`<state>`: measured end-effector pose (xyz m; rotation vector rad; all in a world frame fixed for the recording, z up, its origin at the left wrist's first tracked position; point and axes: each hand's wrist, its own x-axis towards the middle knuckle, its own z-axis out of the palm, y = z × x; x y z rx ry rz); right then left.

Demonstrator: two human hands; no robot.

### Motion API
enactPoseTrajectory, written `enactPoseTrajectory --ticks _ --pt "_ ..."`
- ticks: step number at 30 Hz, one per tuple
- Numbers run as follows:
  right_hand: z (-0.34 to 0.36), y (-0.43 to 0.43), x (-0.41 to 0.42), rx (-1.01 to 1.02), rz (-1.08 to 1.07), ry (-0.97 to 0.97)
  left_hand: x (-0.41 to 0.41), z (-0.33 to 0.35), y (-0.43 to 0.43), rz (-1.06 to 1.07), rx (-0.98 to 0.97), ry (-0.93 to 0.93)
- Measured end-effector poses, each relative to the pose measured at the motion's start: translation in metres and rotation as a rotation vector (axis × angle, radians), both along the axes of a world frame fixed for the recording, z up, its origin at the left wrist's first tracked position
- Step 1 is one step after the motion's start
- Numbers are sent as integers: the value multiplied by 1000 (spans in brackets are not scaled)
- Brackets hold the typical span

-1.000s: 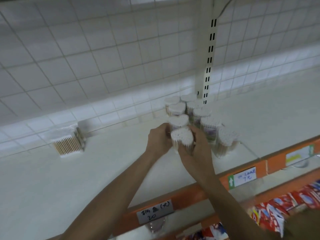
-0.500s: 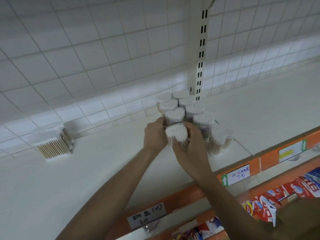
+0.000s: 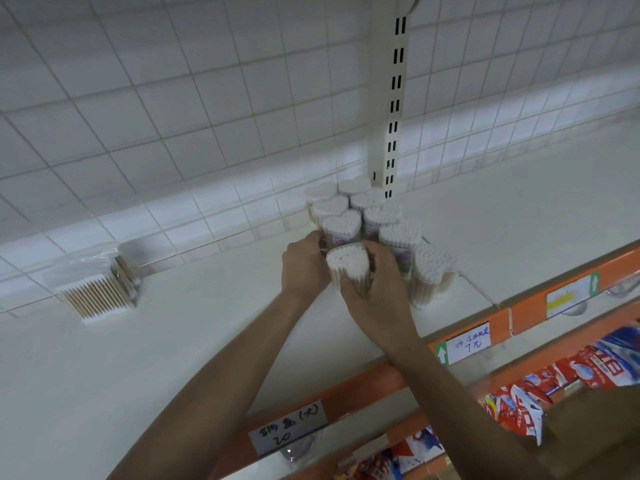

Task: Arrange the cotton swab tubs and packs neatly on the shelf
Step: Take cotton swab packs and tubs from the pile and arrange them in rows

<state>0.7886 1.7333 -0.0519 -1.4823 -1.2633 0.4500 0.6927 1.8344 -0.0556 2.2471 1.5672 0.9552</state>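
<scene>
Gripped from both sides: front tub (image 3: 348,268), heart-shaped, upright, swab tips up, standing on the shelf (image 3: 207,341) at the near end of the left row of the tub cluster (image 3: 377,216).

Right hand (image 3: 375,296): wrapped round the near and right flank of the front tub, fingers curled. Left hand (image 3: 304,268): curled against the left flank, fingertips tucked in at the seam with the tub behind. Exact contact at that seam hidden.

Governing relation:
- Long axis of the front tub: vertical.
- Row axis: near to far, toward the upright (image 3: 391,133) and the back grid (image 3: 173,133).
- Position relative to the hands: directly between them, neither hand nearer.
- Gap to the tub behind: touching or nearly so, not resolvable.
- Right-row end tub (image 3: 433,271): just right of the right hand, standing nearer than the front tub.

Judged step: squaring the front tub into its row. Probably required next: press toward the far side along the row axis with both hands evenly. Hold the long axis vertical. Avoid twisting. Probable risk: right knuckles nudging the right-row end tub.

Also on the shelf: swab pack (image 3: 100,292), well apart to the left, against the back grid.
</scene>
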Motion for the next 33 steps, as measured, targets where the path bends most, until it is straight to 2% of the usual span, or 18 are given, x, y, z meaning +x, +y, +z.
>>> enactPoseTrajectory --ticks 4,7,9,12,17,20,28,33 --pt "3 0 1 -7 -1 8 0 0 -2 7 -5 15" --pt "7 -2 2 -15 3 25 -6 8 -14 49 -103 -1" --pt "9 -3 1 -16 1 39 -14 16 -31 66 -181 -97" --pt "13 -4 -2 1 -15 88 -25 27 -61 18 -168 -223" --pt "12 -3 -11 39 -56 75 -27 38 -86 -183 -285 -186" --pt "11 -2 -14 45 -19 55 -26 44 -90 -278 -299 -235" --pt "19 -6 -12 30 58 35 -33 34 -77 -211 -292 -245" --pt "21 -5 -6 18 35 216 -43 35 -78 -264 -319 -283"
